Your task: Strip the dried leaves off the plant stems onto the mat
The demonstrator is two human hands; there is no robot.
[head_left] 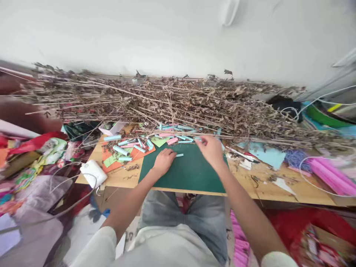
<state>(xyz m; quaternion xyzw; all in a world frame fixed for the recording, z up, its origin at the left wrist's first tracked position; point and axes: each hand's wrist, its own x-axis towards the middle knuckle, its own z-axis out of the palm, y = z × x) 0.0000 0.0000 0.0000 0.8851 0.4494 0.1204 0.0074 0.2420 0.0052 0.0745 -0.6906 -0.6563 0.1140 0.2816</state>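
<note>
- Find the left hand low on the green cutting mat, fingers curled and narrow; too unclear to say whether pinching.
- Note 1 light-blue tube just right of those fingertips, touching or nearly so, long axis roughly sideways, lying nearer to the left hand than to the right hand.
- Find the right hand's fingers drawn together, farther right; hard to confirm a hold.
- Beyond the 2 hands, see heaped blue and pink tubes, then dried plant stalks.

White wall behind a long table, probably wooden, in soft light
</note>
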